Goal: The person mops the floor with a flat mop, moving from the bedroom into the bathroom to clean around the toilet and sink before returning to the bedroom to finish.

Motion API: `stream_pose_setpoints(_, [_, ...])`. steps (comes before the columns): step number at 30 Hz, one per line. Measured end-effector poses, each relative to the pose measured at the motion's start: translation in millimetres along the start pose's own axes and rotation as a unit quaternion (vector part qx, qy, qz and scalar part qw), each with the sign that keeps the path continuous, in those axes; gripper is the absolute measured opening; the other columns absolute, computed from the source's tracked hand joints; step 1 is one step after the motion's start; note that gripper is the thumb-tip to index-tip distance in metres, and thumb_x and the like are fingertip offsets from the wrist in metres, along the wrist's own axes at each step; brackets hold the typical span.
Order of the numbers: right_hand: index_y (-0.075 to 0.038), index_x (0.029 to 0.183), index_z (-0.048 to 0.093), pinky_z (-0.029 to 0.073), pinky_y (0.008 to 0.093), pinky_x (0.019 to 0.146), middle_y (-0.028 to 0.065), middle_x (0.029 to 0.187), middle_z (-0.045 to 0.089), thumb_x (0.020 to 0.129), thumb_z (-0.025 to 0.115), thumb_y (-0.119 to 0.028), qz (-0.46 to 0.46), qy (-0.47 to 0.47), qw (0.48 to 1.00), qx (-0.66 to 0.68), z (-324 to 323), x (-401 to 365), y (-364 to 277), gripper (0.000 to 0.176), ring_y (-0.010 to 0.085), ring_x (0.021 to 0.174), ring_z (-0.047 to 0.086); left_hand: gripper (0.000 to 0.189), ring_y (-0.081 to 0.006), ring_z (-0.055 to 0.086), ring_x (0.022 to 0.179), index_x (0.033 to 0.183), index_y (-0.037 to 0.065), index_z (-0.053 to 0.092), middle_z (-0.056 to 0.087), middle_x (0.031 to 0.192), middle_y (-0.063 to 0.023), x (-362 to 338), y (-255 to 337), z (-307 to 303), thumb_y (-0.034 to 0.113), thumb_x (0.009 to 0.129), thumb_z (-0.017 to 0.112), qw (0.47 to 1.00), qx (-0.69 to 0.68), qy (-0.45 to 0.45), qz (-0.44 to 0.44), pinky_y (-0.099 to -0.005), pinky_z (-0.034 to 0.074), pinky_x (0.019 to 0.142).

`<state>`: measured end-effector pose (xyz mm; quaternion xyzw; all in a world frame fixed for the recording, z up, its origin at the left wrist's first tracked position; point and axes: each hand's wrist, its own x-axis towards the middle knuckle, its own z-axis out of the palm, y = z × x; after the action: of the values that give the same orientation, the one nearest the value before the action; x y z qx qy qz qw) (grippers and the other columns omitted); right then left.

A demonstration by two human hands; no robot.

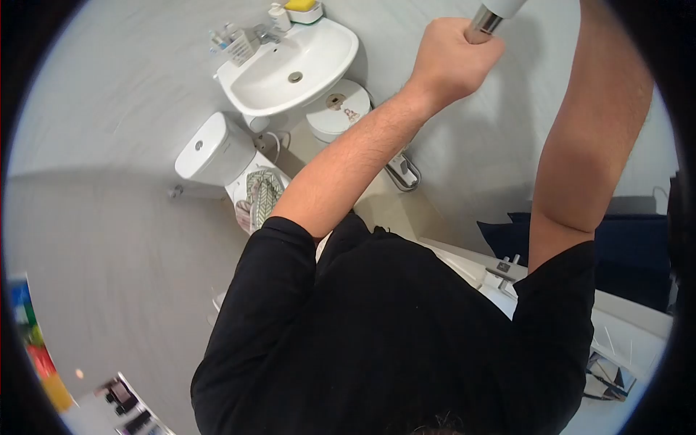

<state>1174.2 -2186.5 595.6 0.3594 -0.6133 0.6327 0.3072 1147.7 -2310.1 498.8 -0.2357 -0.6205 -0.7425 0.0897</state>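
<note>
Head view: gripping metal rod [482, 23] with left hand [453, 58], clenching fingers tight round it, up and right of sink [319, 43]. Raising right forearm [594, 109] farther right of sink; losing right hand past top edge, so cannot tell its fingers. Showing white toilet [210, 148] sitting below-left of sink, round white bin [337, 109] tucking just under sink.

A single fisheye view from the person's head looks steeply down, very near the black shirt [377, 326], which fills 5 to 7 o'clock. The arms reach toward 12 and 1 o'clock, where the left hand [453, 61] grips a metal rod [484, 25] at the frame's edge. The sink [290, 65] at 11 o'clock and the toilet [210, 148] at 10 o'clock lie farther off.
</note>
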Motion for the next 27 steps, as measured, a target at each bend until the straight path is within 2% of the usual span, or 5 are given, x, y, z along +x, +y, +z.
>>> stream_pose_setpoints(17, [-0.006, 0.085, 0.046, 0.034, 0.0201, 0.026, -0.0009, 0.046, 0.04, 0.1, 0.024, -0.038, -0.03, 0.033, 0.993, -0.113, 55, 96, 146, 0.042, 0.008, 0.029, 0.038, 0.035, -0.0048, 0.031, 0.048, 0.054, 0.0, 0.037, 0.034, 0.047, 0.0018, 107, -121, -41, 0.011, 0.077, 0.06, 0.998, 0.029, -0.033, -0.035, -0.0293, 0.027, 0.042])
stream_pose_setpoints(20, [-0.006, 0.085, 0.047, 0.033, 0.0193, 0.024, -0.0016, 0.044, 0.04, 0.101, 0.023, -0.038, -0.031, 0.026, 0.992, -0.12, 56, 108, 164, 0.043, 0.0073, 0.027, 0.037, 0.022, -0.0167, 0.032, 0.045, 0.063, -0.004, 0.049, 0.04, 0.05, -0.0165, 78, -175, -48, 0.01, 0.073, 0.062, 0.997, 0.034, -0.051, -0.051, -0.0345, 0.034, 0.045])
stream_pose_setpoints(22, [-0.004, 0.086, 0.046, 0.04, 0.0258, 0.042, 0.007, 0.057, 0.051, 0.094, 0.049, -0.034, 0.13, -0.015, 0.991, -0.003, 20, 49, 190, 0.031, 0.0133, 0.044, 0.046, 0.016, -0.0186, 0.036, 0.047, 0.068, -0.003, 0.054, 0.045, 0.054, -0.0176, 47, -216, -55, 0.009, 0.072, 0.063, 0.99, 0.048, -0.094, -0.095, -0.0341, 0.037, 0.047])
stream_pose_setpoints(23, [-0.005, 0.082, 0.04, 0.035, 0.0293, 0.044, 0.0106, 0.052, 0.042, 0.094, 0.039, -0.039, 0.178, 0.025, 0.983, -0.037, 31, 25, 193, 0.036, 0.0166, 0.043, 0.038, 0.013, -0.02, 0.038, 0.048, 0.071, -0.003, 0.057, 0.047, 0.056, -0.0184, 36, -239, -58, 0.009, 0.072, 0.063, 0.984, 0.049, -0.113, -0.132, -0.0336, 0.038, 0.049])
stream_pose_setpoints(27, [-0.003, 0.077, 0.045, 0.033, 0.0241, 0.043, 0.0069, 0.055, 0.047, 0.091, 0.05, -0.032, 0.181, 0.063, 0.981, 0.017, 30, -41, 201, 0.033, 0.0119, 0.045, 0.044, 0.013, -0.02, 0.044, 0.048, 0.076, -0.001, 0.059, 0.051, 0.059, -0.0188, 7, -286, -65, 0.01, 0.072, 0.064, 0.962, 0.011, -0.218, -0.162, -0.0332, 0.04, 0.05])
